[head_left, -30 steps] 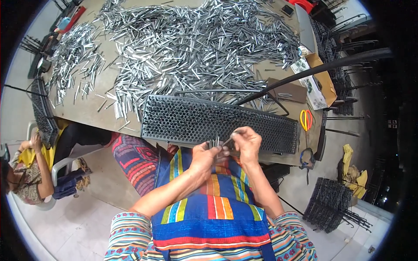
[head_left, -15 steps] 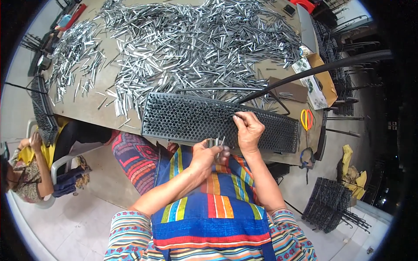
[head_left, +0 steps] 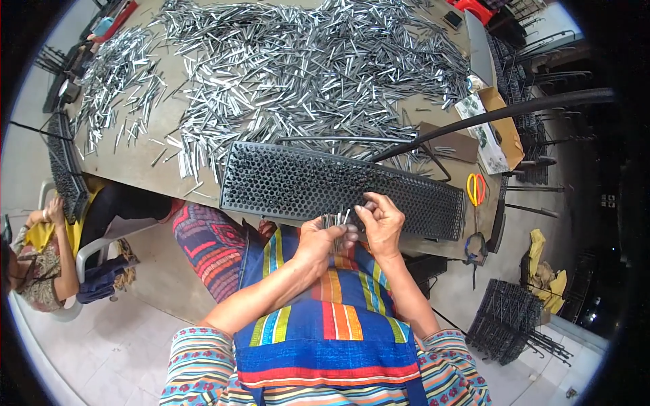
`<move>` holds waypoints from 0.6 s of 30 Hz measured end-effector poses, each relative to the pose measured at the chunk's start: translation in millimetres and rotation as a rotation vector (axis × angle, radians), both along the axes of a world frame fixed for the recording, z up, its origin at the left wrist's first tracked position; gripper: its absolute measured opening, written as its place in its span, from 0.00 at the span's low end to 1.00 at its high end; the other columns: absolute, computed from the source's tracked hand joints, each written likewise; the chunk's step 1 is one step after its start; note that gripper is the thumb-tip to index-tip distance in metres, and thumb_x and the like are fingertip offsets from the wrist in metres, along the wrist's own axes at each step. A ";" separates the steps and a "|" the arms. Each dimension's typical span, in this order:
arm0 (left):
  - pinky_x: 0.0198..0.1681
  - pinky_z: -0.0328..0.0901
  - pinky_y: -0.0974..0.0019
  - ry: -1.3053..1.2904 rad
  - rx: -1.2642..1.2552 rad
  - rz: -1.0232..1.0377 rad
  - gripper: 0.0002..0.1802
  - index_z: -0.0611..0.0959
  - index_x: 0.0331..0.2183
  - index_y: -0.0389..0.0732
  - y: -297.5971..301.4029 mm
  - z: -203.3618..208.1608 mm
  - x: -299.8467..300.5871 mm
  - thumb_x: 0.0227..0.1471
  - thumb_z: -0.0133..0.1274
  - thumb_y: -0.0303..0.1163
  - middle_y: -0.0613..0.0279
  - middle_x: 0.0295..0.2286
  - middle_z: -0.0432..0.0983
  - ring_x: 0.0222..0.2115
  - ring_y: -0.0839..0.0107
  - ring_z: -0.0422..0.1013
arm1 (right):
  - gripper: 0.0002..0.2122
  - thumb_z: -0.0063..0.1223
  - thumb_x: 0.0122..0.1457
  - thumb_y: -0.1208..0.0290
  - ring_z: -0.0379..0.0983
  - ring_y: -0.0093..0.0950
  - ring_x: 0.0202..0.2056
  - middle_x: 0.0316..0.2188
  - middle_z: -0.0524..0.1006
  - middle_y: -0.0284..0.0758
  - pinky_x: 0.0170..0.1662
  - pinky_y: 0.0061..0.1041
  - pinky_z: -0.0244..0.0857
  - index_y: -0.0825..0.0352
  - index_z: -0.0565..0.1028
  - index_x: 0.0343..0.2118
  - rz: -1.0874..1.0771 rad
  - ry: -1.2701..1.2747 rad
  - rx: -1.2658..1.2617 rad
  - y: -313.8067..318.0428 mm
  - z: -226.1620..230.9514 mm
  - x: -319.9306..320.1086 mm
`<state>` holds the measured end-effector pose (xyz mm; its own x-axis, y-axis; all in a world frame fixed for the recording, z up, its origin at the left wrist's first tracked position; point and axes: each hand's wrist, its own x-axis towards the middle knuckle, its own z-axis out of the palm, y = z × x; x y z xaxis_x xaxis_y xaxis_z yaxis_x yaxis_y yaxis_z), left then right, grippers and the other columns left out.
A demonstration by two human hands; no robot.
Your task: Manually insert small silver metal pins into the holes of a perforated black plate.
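Observation:
My left hand (head_left: 317, 240) is closed round a small bundle of thin metal pins (head_left: 330, 220), their ends standing up above the fingers. Just to its right, my right hand (head_left: 383, 227) is bent into a pinch with thumb and forefinger together; whatever lies between the fingertips is too small to make out. Both hands are at the near edge of a long black rack (head_left: 298, 177) full of rows of round holes. It leans on the table's front edge, tilted toward me, and some holes on its left part look filled with dark pins.
A wide heap of loose silvery pins (head_left: 291, 74) covers much of the table (head_left: 177, 64). Orange-handled scissors (head_left: 477, 189) and an open cardboard box (head_left: 502, 125) lie at right. A black bar (head_left: 514, 108) crosses above them. Another person (head_left: 49, 250) sits at left beside a similar rack (head_left: 68, 169).
My right hand has drawn back from the rack's holes toward me, coming closer to the pins in my left hand. My left hand stays almost in place.

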<state>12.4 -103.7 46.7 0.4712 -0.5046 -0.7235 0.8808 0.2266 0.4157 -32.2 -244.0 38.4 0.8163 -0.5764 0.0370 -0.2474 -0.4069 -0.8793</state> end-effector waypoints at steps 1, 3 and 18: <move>0.26 0.73 0.71 0.008 0.002 0.009 0.06 0.78 0.32 0.34 -0.7 -0.2 -0.3 0.51 0.48 0.17 0.56 0.27 0.79 0.26 0.71 0.77 | 0.08 0.61 0.48 0.78 0.64 0.13 0.21 0.23 0.72 0.29 0.24 0.15 0.58 0.73 0.78 0.33 -0.002 0.001 -0.001 -1.7 -1.2 -2.9; 0.26 0.73 0.71 0.016 0.009 0.020 0.06 0.79 0.32 0.34 0.4 -2.1 -0.4 0.52 0.48 0.18 0.56 0.27 0.79 0.25 0.71 0.77 | 0.08 0.60 0.48 0.79 0.65 0.13 0.22 0.24 0.73 0.29 0.23 0.14 0.58 0.74 0.78 0.32 0.069 0.087 0.155 -1.2 4.6 -2.9; 0.25 0.73 0.71 -0.095 -0.015 -0.239 0.06 0.79 0.32 0.33 3.6 -2.8 -3.8 0.53 0.47 0.19 0.56 0.28 0.79 0.26 0.70 0.78 | 0.02 0.58 0.51 0.78 0.57 0.11 0.13 0.17 0.74 0.28 0.16 0.13 0.46 0.70 0.78 0.27 0.117 0.277 0.940 -16.4 0.6 -3.2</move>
<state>8.6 -100.1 43.9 0.4028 -0.6202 -0.6731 0.8674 0.0238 0.4971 -35.4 -260.4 39.0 0.7807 -0.1888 -0.5957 -0.4959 0.3930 -0.7744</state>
